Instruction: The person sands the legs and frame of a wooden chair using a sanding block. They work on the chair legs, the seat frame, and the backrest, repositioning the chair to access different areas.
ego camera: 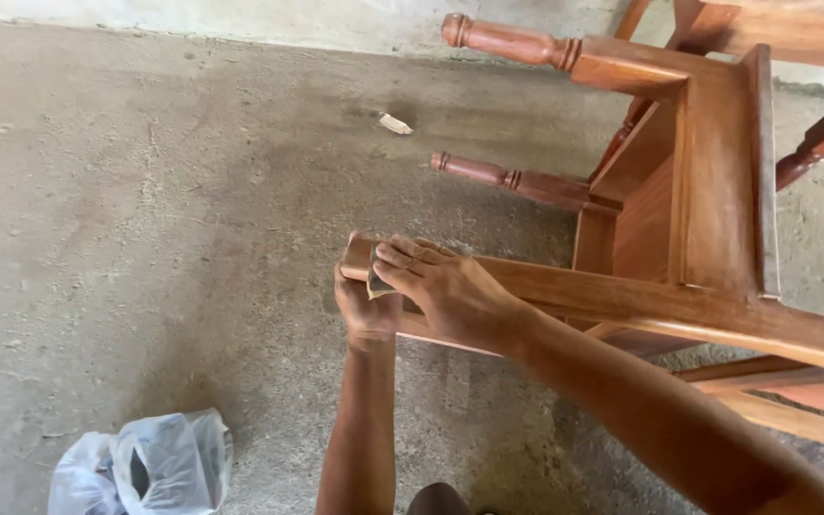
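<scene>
Bare concrete floor (145,210), dusty, mottled grey. Lower left corner: crumpled clear plastic bag (145,467) lying on the floor, well apart from the work.

Centre: left hand (366,303) comes up from below, forearm near vertical. Fingers curled around the end of a chair leg (622,300), gripping it from the near side, thumb side against the wood. Right hand (445,286) reaches in from lower right, laid over the top of the same leg end, fingers bent and pressing down. Between the two hands, a small folded piece of sandpaper (375,283), greyish-tan, pinched against the wood under the right fingertips; most of it hidden.

Upper centre: small pale wood chip (395,124) on the floor, apart from everything.

Right: wooden chair (717,181), reddish-brown, lying tipped on its side. The held leg runs long and slightly downward to the right edge. Two turned legs (507,176) with rounded ends point left, above the hands, clear of the floor. Seat frame faces the camera
</scene>
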